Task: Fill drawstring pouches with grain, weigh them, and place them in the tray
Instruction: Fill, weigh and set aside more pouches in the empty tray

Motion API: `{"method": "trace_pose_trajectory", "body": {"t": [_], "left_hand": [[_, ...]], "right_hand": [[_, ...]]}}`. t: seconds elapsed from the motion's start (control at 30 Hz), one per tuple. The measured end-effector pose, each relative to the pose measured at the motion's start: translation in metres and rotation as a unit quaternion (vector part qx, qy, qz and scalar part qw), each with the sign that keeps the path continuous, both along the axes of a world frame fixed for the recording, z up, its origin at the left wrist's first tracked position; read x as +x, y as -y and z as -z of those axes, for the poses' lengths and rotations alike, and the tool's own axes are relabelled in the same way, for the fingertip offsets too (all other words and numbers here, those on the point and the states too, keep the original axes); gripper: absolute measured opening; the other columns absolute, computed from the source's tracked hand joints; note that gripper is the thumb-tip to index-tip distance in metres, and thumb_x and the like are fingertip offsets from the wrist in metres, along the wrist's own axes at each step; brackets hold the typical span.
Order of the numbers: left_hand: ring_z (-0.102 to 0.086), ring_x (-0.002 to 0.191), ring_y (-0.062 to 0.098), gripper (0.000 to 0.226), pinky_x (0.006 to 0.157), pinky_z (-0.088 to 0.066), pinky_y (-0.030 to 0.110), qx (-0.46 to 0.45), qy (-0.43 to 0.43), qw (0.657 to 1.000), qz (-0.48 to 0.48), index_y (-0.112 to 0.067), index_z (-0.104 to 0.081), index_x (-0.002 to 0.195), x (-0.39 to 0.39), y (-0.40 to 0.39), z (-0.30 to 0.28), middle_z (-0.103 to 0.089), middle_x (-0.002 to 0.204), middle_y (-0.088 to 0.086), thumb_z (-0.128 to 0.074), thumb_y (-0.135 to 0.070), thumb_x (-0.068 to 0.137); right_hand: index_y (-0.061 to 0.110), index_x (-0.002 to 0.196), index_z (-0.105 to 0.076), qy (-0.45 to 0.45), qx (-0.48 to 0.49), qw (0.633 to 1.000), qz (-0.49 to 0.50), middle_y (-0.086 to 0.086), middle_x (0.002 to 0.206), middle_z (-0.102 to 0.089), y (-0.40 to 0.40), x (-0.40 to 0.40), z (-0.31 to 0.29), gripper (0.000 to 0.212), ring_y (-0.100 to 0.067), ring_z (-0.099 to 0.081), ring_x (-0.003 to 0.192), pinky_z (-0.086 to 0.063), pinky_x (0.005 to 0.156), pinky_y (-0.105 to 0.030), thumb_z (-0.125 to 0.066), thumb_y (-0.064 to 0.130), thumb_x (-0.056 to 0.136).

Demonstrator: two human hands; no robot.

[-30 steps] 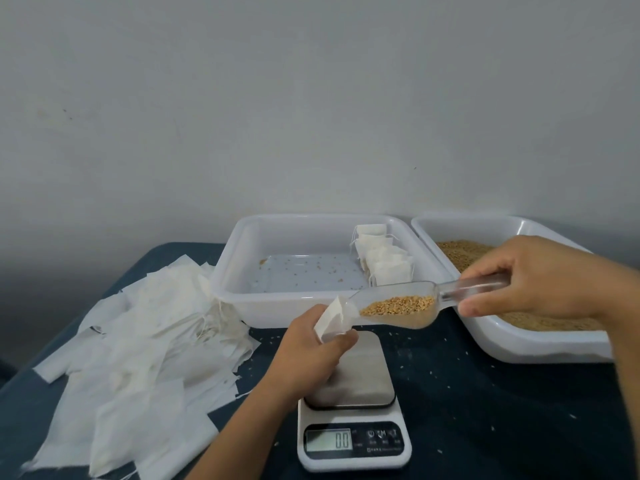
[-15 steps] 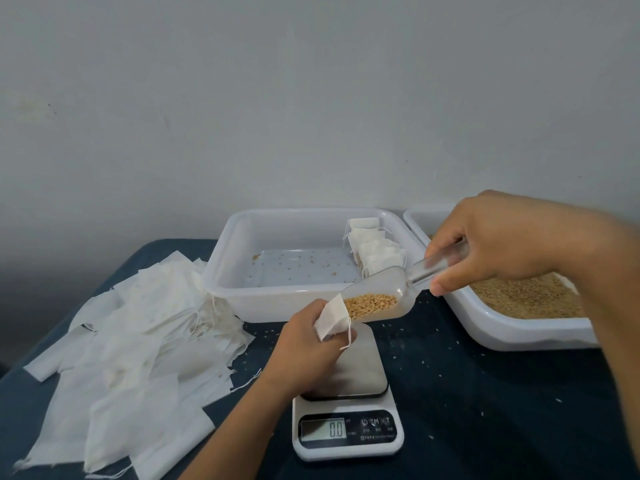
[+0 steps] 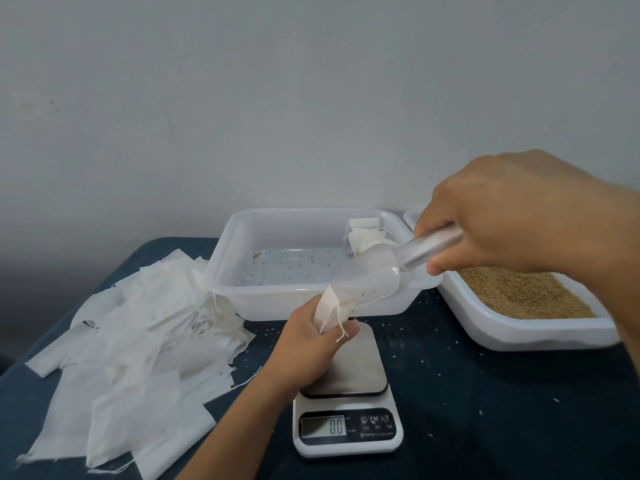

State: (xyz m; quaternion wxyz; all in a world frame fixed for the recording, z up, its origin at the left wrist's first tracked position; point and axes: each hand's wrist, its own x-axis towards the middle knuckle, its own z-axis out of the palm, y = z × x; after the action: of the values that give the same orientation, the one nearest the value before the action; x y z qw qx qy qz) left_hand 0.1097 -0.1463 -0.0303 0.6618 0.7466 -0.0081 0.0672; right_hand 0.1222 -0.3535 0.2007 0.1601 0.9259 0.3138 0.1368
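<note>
**A:** What's each grip doing?

**B:** The right hand (image 3: 512,220) is wrapped round the clear scoop (image 3: 377,271) handle, tipped steeply nose-down. The left hand (image 3: 311,348) pinches the pouch (image 3: 329,308) just under the scoop's lip, mouth held open.

**A:** What has changed?

**B:** A second ago the scoop lay level and full of grain; now only a few kernels cling inside. I judge the load has gone into the pouch.

**A:** So next?

**B:** Probably weighing. The scale (image 3: 346,427) sits directly below the left grip on the tabletop (image 3: 485,410), reading zero. Behind the scoop stands the tray (image 3: 225,271) with filled pouches (image 3: 363,233); beyond the right grip, the grain bin (image 3: 519,330).
</note>
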Motion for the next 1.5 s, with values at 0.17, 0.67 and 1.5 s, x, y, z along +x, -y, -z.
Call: {"method": "trace_pose_trajectory", "body": {"t": [0.17,0.67,1.5], "left_hand": [[-0.053,0.067,0.002,0.027,0.063,-0.048,0.02,-0.038,-0.03,0.999,-0.01,-0.032,-0.071,0.101,-0.001,-0.001,-0.005,-0.063,0.08,-0.012,-0.074,-0.042,0.076],[-0.06,0.082,0.012,0.031,0.057,-0.043,0.019,-0.32,-0.124,0.911,0.227,-0.019,-0.077,0.104,-0.011,-0.008,-0.016,-0.066,0.097,0.003,-0.082,-0.023,0.074],[-0.064,0.087,0.009,0.033,0.067,-0.05,0.019,-0.268,-0.105,0.911,0.295,-0.021,-0.077,0.113,-0.015,-0.012,-0.023,-0.068,0.095,-0.003,-0.078,-0.028,0.082]], "right_hand": [[0.057,0.1,-0.06,0.045,0.0,0.999,0.003,0.026,0.085,-0.057,0.015,0.008,0.007,0.026,0.0,-0.054,0.078,-0.035,0.057,-0.025,-0.062,0.073,0.08],[0.014,0.111,-0.066,-0.456,0.516,0.721,-0.083,-0.008,0.105,-0.076,-0.028,0.047,0.165,0.029,-0.006,-0.06,0.064,-0.044,0.052,-0.02,-0.081,0.024,0.089],[0.014,0.097,-0.065,-0.366,0.556,0.738,-0.111,0.024,0.101,-0.073,-0.024,0.04,0.136,0.038,0.004,-0.066,0.075,-0.05,0.059,-0.014,-0.081,0.045,0.082]]}}
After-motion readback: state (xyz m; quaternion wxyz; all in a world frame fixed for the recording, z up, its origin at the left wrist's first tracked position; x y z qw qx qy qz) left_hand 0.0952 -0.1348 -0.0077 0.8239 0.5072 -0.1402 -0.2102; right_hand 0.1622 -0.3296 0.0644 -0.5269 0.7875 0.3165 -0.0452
